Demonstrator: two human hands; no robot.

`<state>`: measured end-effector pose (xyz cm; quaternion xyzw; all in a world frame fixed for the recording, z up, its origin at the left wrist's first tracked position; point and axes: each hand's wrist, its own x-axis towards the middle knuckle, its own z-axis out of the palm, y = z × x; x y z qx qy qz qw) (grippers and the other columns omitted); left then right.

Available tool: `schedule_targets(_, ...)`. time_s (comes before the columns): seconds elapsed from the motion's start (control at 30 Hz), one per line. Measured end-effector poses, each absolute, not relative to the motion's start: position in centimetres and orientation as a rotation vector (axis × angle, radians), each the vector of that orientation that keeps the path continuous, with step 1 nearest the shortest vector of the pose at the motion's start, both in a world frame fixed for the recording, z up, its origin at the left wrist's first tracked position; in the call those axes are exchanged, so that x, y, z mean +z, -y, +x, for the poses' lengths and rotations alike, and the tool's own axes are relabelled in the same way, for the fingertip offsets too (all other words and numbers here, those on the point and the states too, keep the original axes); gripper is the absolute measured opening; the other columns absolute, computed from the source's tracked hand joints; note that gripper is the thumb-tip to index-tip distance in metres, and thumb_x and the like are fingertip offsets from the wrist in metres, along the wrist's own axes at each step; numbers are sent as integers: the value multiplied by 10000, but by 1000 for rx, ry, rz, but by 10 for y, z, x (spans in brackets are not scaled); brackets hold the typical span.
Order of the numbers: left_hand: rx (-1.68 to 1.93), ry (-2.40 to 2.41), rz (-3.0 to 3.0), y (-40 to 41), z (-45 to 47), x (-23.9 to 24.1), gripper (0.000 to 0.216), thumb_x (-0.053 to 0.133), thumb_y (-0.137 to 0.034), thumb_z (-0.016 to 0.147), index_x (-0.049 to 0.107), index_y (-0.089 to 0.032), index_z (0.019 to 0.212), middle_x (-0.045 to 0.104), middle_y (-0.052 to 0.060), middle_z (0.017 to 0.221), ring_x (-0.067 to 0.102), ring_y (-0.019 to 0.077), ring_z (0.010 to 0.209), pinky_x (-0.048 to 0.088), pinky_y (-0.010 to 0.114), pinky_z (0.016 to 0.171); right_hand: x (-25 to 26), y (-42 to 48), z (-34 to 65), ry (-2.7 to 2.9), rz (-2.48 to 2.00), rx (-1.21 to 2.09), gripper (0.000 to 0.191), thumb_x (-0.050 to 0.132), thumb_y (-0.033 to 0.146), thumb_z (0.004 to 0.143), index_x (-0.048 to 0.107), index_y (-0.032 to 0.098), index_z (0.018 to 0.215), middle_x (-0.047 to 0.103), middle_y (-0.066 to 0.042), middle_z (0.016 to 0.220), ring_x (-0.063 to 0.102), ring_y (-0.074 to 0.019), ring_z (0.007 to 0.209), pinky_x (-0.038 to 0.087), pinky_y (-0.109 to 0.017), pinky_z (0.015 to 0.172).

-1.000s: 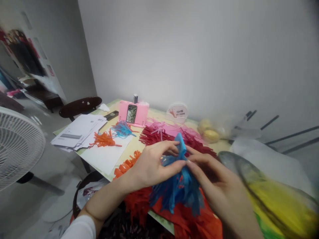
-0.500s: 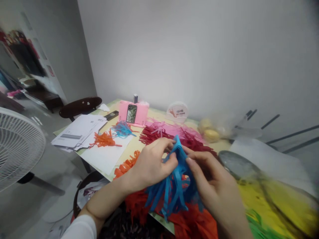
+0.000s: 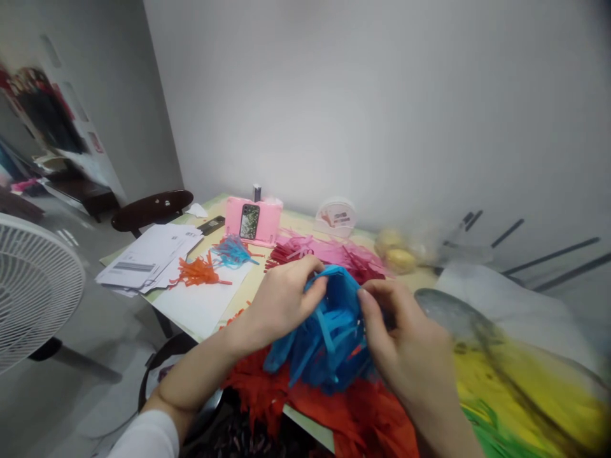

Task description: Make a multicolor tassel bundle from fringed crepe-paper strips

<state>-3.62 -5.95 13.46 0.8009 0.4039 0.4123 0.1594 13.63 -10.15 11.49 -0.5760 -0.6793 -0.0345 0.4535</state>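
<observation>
Between my hands hangs a piece of blue fringed paper, its uncut top edge spread wide and its cut strips dangling. My left hand pinches the top edge on the left with thumb and fingers. On the right, my right hand pinches the same edge, its other fingers curled and partly hidden. Beneath the blue strips lies orange-red fringed paper along the table's front edge. Behind my hands are dark red and pink fringed papers.
An orange tassel and a light blue tassel lie on white paper at the left. Printed sheets sit beside them. A pink tablet case with a phone stands behind. Yellow paper is at right, a fan at far left.
My hands have moved apart, spreading the blue paper's top edge from a narrow fold into a wider span. The view has shifted slightly.
</observation>
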Motion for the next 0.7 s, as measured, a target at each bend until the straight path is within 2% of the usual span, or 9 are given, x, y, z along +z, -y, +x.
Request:
schedule_targets(0.13, 1169, -1178, 2289, 59, -34, 138, 89, 551, -204, 908, 624, -173, 947, 697, 13, 830, 633, 142, 716, 461, 245, 684, 115, 100, 134, 1695, -1410, -87, 260, 491, 464, 947, 612, 234, 938, 734, -20, 770, 688, -185, 607, 459, -270, 549)
schedule_targets(0.23, 1139, -1180, 2291, 62, -31, 143, 88, 540, -197, 912, 621, -169, 934, 698, 13, 811, 635, 141, 693, 465, 242, 660, 110, 95, 130, 1745, -1390, -99, 347, 540, 509, 909, 614, 221, 1088, 750, -52, 906, 709, -209, 723, 501, -288, 625)
schedule_targets(0.33, 1155, -1176, 2353, 59, -27, 143, 90, 541, -196, 915, 614, -172, 962, 709, 18, 838, 650, 145, 722, 487, 243, 681, 108, 84, 130, 1792, -1506, -190, 388, 499, 443, 918, 615, 190, 1189, 739, -97, 933, 697, -247, 782, 494, -319, 656)
schedule_targets(0.5, 1241, -1195, 2634, 27, -24, 127, 172, 476, -224, 965, 608, -168, 1060, 715, 67, 982, 670, 192, 920, 522, 309, 833, 119, 57, 140, 1865, -1712, -350, 388, 445, 228, 900, 682, 207, 1207, 725, -87, 805, 658, -235, 695, 419, -301, 605)
schedule_targets(0.63, 1459, -1288, 2636, 12, -13, 112, 190, 486, -194, 947, 605, -160, 1092, 666, 107, 1094, 605, 244, 1101, 495, 393, 967, 132, 35, 139, 1847, -1927, -483, 385, 467, 224, 922, 693, 219, 1233, 741, -122, 844, 652, -248, 688, 346, -305, 577)
schedule_targets(0.7, 1573, -1149, 2488, 17, -3, 107, 200, 459, -163, 944, 610, -156, 1074, 659, 108, 1105, 598, 227, 1106, 486, 385, 999, 136, 28, 135, 1861, -1969, -508, 357, 465, 203, 928, 707, 182, 1189, 739, -141, 843, 652, -247, 700, 312, -300, 570)
